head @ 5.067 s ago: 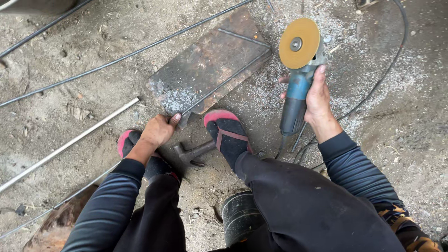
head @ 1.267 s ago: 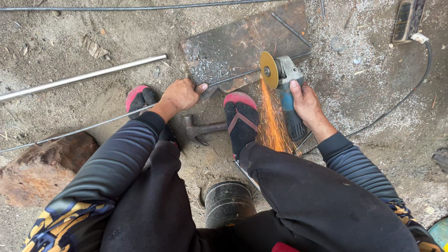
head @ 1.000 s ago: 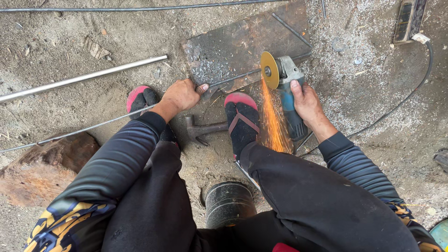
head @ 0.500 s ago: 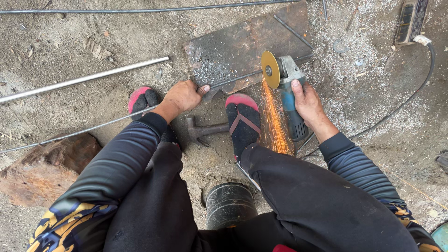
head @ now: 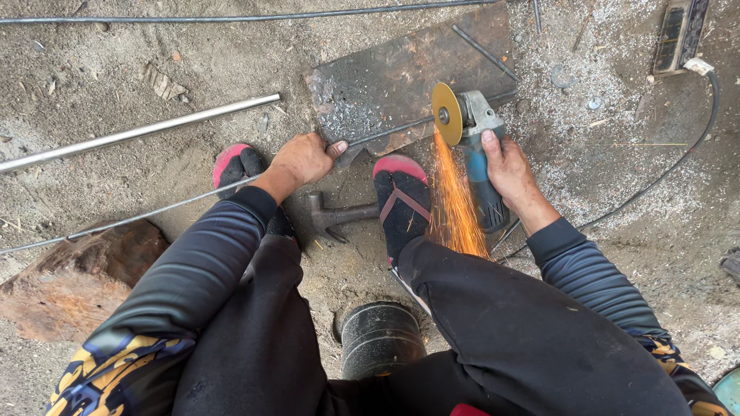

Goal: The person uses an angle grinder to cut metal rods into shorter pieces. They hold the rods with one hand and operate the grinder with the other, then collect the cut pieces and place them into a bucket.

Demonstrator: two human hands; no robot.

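— Head view, looking straight down: right hand [head: 509, 166] wrapped tight around the blue body of an angle grinder [head: 474, 150], thumb up near the grey gear housing.

— And the disc?

— Yellow cutting disc [head: 446, 114] standing on edge, biting into a thin steel rod [head: 389, 132] that lies across a rusty steel plate [head: 401, 77]. Orange sparks [head: 456, 204] streaming back toward the body, between the right foot and the grinder's handle.

— Left hand?

— Left hand [head: 302, 158] pressed down on the same rod at the plate's near-left corner, fingers curled over it, thumb stretched toward the plate edge. Closed on the rod, pinning it to the ground.

— Where does the rod run?

— From far left across the sandy ground, past the toe of the left sandal [head: 237, 166], under the left hand, then over the plate to the disc. Right sandal [head: 401, 196], red-rimmed with a strap, planted just beside the plate's near edge, close to the sparks.

— Anything else lying about?

— Claw hammer [head: 335, 218] on the ground between the two feet, head toward the left foot. Black cylindrical can [head: 381, 339] below, between the knees. Shiny metal tube [head: 139, 132] well apart on the left, a reddish chunk of wood [head: 73, 273] at lower left, and a black power cable [head: 678, 158] curving away on the right. Grey filings scattered over the plate and the ground around it.
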